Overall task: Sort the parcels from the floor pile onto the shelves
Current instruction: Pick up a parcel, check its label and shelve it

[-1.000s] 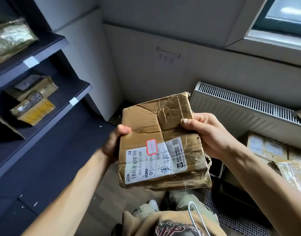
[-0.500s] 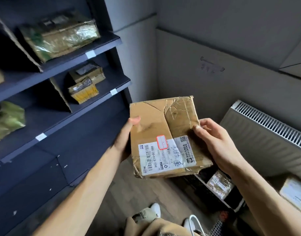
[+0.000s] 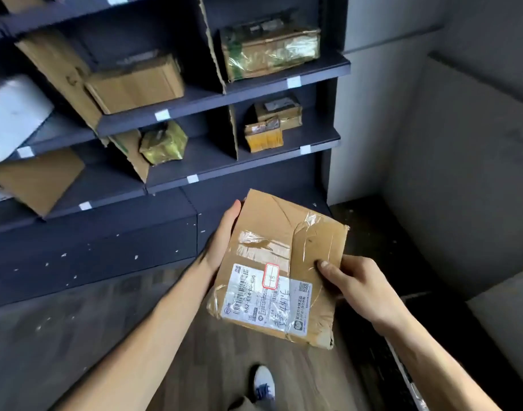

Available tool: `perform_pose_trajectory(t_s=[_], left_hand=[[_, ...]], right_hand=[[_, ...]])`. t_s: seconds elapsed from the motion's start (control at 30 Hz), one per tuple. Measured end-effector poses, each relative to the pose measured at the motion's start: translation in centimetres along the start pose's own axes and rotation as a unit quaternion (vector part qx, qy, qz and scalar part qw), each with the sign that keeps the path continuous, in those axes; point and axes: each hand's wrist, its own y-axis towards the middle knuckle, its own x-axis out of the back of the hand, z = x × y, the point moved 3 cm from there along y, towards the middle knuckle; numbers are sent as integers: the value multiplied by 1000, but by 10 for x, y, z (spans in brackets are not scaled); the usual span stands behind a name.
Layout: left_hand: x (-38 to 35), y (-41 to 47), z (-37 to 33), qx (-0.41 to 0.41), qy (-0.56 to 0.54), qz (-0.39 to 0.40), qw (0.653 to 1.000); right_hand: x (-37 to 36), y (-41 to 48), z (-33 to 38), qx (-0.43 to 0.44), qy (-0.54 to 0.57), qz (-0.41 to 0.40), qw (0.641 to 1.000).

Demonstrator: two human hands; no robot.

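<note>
I hold a flat brown cardboard parcel [image 3: 272, 250] with clear tape and a white shipping label in front of me, tilted, below the shelves. My left hand [image 3: 223, 238] grips its left edge, fingers behind and thumb along the side. My right hand [image 3: 355, 284] holds its right edge, thumb pressed on the top face. The dark shelving unit [image 3: 213, 97] fills the upper left, split into compartments by cardboard dividers. Its lowest shelf [image 3: 213, 170] lies just above the parcel.
Shelf compartments hold a taped green-gold parcel [image 3: 269, 51], a brown box [image 3: 136, 83], a small yellow-green parcel [image 3: 164, 143], two small parcels [image 3: 266, 133] and a white bag [image 3: 11, 114]. Grey wall panels stand to the right. My shoe [image 3: 263, 382] is on the wooden floor.
The view has swung left and down from the radiator and floor pile to face the shelves. The parcel stays in both hands, now lower and tilted to the right.
</note>
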Motion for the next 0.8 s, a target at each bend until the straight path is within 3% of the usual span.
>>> perform_pose_trajectory(t_s=[0.1,0.23,0.4,0.5,0.63,0.8], left_hand=[[54,-27,3,38,-14,-33,999],[126,-49,14,50,-25,-101,993],[208,-79,10,38,64,-190,979],[262,-87,10,-21,109,-255,961],[311,-99,16,-58,28,-293,954],[345,-111,40,-31,-117,-249,961]], right_hand=[[-44,7,8,-12,6,101,995],[-106,15,28,-15,77,135,988],[-189,32,54,-20,106,65,992],[-242,41,66,-25,119,7,993],[-318,48,81,-38,166,-32,985],[-404,53,82,-98,211,-42,972]])
